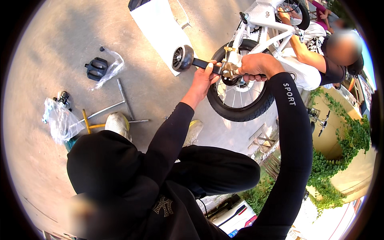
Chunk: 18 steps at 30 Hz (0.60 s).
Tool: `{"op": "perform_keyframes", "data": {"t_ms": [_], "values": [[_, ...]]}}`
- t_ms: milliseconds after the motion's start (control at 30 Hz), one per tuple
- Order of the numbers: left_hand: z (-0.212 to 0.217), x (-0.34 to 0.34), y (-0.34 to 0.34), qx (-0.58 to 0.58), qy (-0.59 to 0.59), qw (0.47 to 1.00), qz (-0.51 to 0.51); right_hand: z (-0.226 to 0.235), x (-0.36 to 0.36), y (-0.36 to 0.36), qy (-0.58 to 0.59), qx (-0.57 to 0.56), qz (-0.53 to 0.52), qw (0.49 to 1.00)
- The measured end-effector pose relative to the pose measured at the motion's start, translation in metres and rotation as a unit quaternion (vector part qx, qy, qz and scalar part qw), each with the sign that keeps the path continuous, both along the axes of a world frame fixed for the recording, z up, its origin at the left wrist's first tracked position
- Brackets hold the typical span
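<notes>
Left hand [204, 78] grips the training-wheel arm [202, 64] beside the rear wheel [240, 100]; right hand [256, 66] clenched at its axle; fitting underway, likely tightening next.

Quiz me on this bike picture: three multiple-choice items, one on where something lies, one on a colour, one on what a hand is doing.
1. Where does the loose black pedal lie?
A. On the ground, left of the bike
B. In the right hand
C. On the saddle

2. What colour is the bike frame?
A. Red
B. White
C. Green

3. What is the left hand doing?
A. Hanging free
B. Resting on the ground
C. Gripping the black arm of the small side wheel at the rear wheel

Answers:
1. A, the pedal sits on the pavement beside a clear plastic bag.
2. B, the tubes above the tyre are white.
3. C, its fingers close around the black arm, while the right hand grips at the hub.
</notes>
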State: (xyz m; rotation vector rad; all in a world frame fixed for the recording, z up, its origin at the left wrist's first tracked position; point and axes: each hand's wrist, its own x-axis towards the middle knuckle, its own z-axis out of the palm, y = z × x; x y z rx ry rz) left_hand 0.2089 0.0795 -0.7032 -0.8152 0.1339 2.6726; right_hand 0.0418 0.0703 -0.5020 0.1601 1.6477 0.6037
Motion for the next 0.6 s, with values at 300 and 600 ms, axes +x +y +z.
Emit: {"op": "perform_keyframes", "data": {"t_ms": [300,600], "values": [[0.001,0.003,0.006,0.002,-0.013,0.999,0.043,0.006,0.025,0.025,0.068,-0.077,0.052,0.993],[0.000,0.005,0.008,0.008,-0.020,0.998,0.066,0.002,0.104,0.054,0.255,-0.129,0.116,0.951]]}}
